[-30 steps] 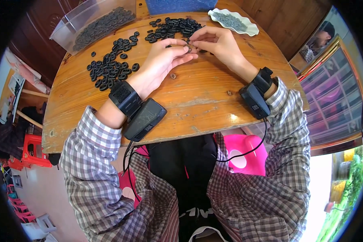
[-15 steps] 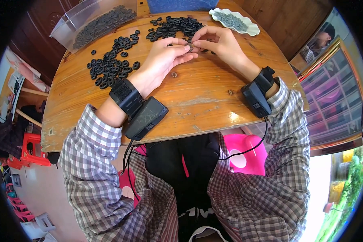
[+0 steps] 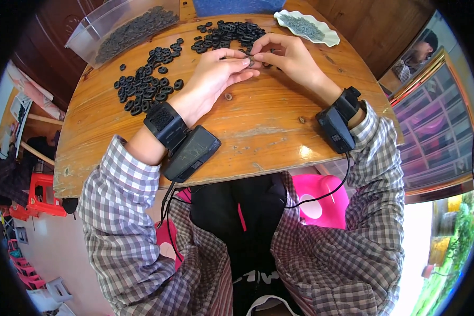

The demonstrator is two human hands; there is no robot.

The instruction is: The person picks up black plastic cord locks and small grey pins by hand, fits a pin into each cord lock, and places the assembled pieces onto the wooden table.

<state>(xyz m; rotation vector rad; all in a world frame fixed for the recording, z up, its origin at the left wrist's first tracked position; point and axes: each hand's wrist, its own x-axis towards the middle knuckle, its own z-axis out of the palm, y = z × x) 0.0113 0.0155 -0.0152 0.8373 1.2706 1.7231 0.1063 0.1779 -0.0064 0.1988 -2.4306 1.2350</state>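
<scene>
My left hand (image 3: 210, 79) and my right hand (image 3: 286, 59) meet over the far middle of the wooden table (image 3: 247, 121). Between the left thumb and fingers is a small dark oval piece (image 3: 251, 62), mostly covered by the fingertips. The right thumb and forefinger pinch at that same piece; whether they also hold something tiny is hidden. Just beyond the hands lies a heap of black oval pieces with holes (image 3: 231, 35). A looser pile of similar black pieces (image 3: 142, 89) spreads to the left of my left wrist.
A clear plastic bin of black pieces (image 3: 137, 37) stands far left, beside a blue container (image 3: 239, 7) at the back. At far right, a white wavy-edged dish (image 3: 329, 38) holds many small grey metal bits. Black cabled devices (image 3: 192, 154) are strapped to both wrists.
</scene>
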